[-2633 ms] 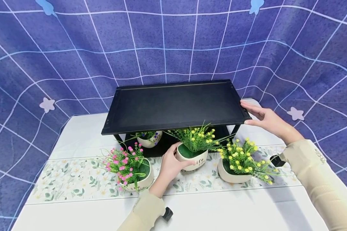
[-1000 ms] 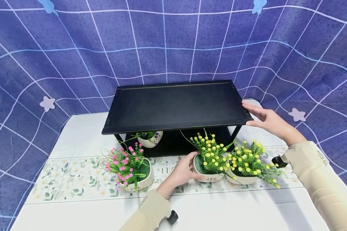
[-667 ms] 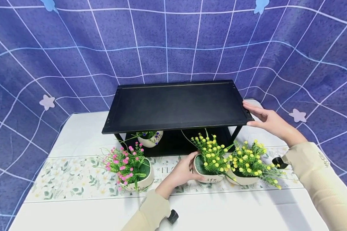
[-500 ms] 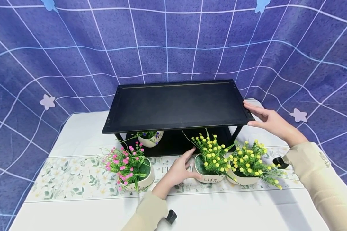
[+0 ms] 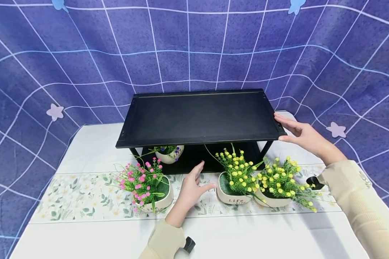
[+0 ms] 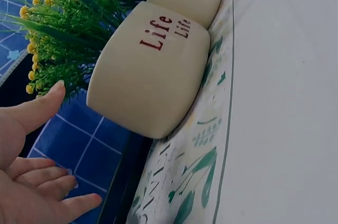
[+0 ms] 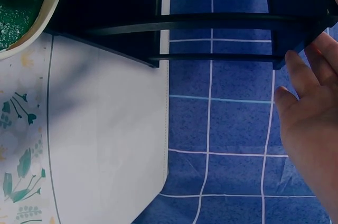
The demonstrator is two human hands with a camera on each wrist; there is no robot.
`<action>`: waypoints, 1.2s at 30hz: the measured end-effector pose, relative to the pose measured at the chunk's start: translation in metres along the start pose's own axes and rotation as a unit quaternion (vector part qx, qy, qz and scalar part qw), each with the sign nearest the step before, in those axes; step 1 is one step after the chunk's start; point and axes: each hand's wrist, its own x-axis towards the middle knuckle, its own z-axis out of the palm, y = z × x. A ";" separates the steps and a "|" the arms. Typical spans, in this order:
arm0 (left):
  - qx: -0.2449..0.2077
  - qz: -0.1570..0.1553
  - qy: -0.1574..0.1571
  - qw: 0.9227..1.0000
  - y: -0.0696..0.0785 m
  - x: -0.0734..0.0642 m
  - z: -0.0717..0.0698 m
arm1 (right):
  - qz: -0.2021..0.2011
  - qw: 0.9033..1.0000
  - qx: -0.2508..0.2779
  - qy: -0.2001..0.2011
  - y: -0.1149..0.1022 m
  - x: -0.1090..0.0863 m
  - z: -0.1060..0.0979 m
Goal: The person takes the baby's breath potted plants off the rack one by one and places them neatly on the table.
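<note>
My left hand [image 5: 190, 189] is spread over the table between two potted plants, touching neither. Just to its right stands a yellow-flowered potted plant [image 5: 235, 199] in a cream pot lettered "Life"; the left wrist view shows a gap between this pot [image 6: 153, 71] and the thumb. A second yellow-flowered potted plant [image 5: 272, 201] sits right against it. Left of the hand is a pink-flowered potted plant [image 5: 159, 205]. My right hand [image 5: 306, 138] rests its straight fingers on the right end of a black two-tier shelf [image 5: 201, 117].
On the shelf's lower tier [image 5: 194, 162], at the left, stands a blue-flowered potted plant [image 5: 168, 157], partly hidden under the top board. A leaf-patterned runner [image 5: 81, 201] crosses the white table [image 5: 94, 241]. A blue gridded curtain [image 5: 149, 46] hangs behind.
My left hand drew the yellow-flowered potted plant out from under the shelf to the right, beside the other yellow one, then let go and moved left. The right hand has stayed on the shelf.
</note>
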 end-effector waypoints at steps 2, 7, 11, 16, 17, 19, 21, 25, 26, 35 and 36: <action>0.002 -0.005 0.027 1.000 0.000 0.000 -0.001 | 0.002 1.000 0.001 0.000 0.000 0.000 0.000; -0.001 -0.014 0.115 0.993 -0.001 0.001 -0.001 | 0.004 1.000 0.001 -0.001 0.001 0.000 0.000; 0.011 -0.018 0.192 0.981 0.000 0.001 -0.001 | 0.003 1.000 0.002 -0.001 0.002 0.000 0.000; 0.016 -0.040 0.261 0.964 0.000 0.000 0.002 | 0.000 1.000 0.008 -0.002 0.002 0.000 0.000; 0.017 -0.044 0.271 0.961 0.000 0.000 0.003 | -0.001 1.000 0.008 -0.001 0.002 0.000 0.001; 0.025 -0.051 0.289 0.956 -0.001 0.000 0.005 | -0.004 1.000 0.009 0.000 0.002 0.000 0.000; 0.031 -0.056 0.303 0.951 -0.002 0.001 0.007 | -0.005 1.000 0.008 0.001 0.003 -0.001 0.000; 0.023 -0.048 0.326 0.944 -0.005 0.006 0.010 | -0.008 1.000 0.008 0.002 0.003 -0.001 0.000; 0.019 -0.048 0.331 0.942 -0.005 0.008 0.010 | -0.009 1.000 0.009 0.002 0.003 -0.001 0.001; -0.042 -0.074 0.384 0.919 -0.002 0.025 0.006 | -0.012 1.000 0.008 0.007 0.005 -0.001 0.001; -0.047 -0.077 0.390 0.916 -0.001 0.026 0.005 | -0.011 1.000 0.008 0.006 0.004 -0.001 0.001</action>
